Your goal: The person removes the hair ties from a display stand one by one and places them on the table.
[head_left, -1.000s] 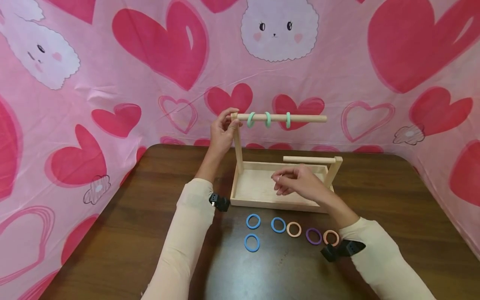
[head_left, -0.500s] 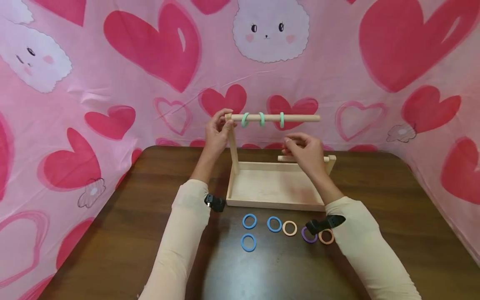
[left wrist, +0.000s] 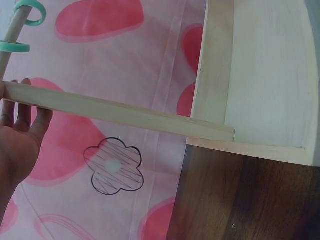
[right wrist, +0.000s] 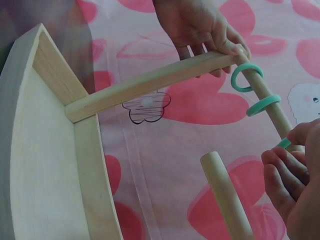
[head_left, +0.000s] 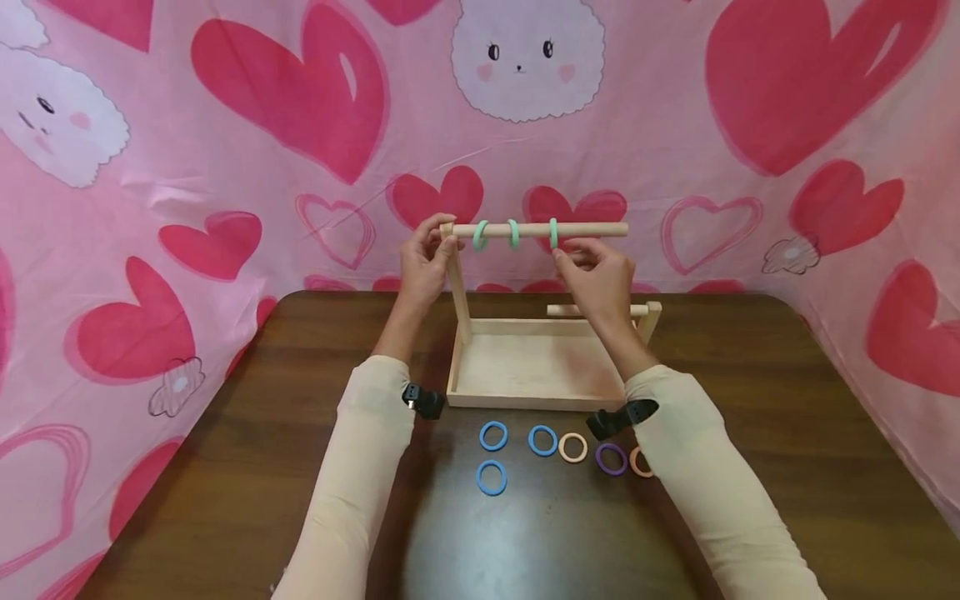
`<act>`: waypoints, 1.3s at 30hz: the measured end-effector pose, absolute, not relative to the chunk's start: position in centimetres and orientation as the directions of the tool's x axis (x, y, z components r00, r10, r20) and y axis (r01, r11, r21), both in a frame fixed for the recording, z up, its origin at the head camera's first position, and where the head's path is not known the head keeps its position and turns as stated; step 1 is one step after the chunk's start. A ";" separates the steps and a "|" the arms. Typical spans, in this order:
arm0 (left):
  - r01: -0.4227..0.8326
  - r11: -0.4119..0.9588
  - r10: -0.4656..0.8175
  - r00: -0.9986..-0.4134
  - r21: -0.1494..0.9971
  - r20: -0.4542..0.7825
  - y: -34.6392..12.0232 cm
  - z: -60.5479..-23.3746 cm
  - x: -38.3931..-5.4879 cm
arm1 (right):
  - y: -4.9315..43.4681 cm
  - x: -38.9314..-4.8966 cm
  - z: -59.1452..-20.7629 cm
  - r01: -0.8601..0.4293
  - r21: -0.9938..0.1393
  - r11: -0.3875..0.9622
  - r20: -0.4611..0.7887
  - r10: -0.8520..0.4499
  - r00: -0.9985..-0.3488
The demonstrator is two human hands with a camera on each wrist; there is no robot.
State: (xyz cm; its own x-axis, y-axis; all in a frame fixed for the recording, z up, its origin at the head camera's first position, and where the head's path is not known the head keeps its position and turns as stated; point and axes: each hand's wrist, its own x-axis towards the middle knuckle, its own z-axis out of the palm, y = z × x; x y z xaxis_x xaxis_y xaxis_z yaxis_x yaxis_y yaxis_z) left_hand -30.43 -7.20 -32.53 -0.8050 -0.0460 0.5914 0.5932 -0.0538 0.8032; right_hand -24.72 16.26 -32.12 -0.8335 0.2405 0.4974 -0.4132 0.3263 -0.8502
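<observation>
My left hand (head_left: pixel 423 267) grips the top of the left wooden post (head_left: pixel 459 296), where the upper rod (head_left: pixel 596 229) joins it. Three mint green rings hang on that rod. At the rightmost green ring (head_left: pixel 553 233), my right hand (head_left: pixel 603 279) pinches the lower edge between thumb and fingers. In the right wrist view this ring (right wrist: pixel 284 143) is mostly hidden by the fingers. The other two, a left ring (head_left: pixel 480 236) and a middle ring (head_left: pixel 513 234), hang untouched nearer the post. Both posts rise from a shallow wooden tray (head_left: pixel 525 402).
A shorter lower rod (head_left: pixel 558 310) points left from the right post (head_left: pixel 651 321), partly behind my right wrist. In front of the tray, several blue, peach, purple and orange rings lie flat on the dark wooden table (head_left: pixel 315 467). A heart-patterned cloth (head_left: pixel 247 125) hangs behind.
My right hand has risen from over the tray to the upper rod and taken hold of the rightmost green ring. The left hand keeps its grip on the post. The head view has shifted slightly.
</observation>
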 end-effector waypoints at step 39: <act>0.572 -0.064 -0.030 -0.820 0.818 0.571 -6.8 -32.2 -30.1 | 16.9 -25.6 -32.0 -0.490 -0.774 0.401 0.612 0.272 -0.743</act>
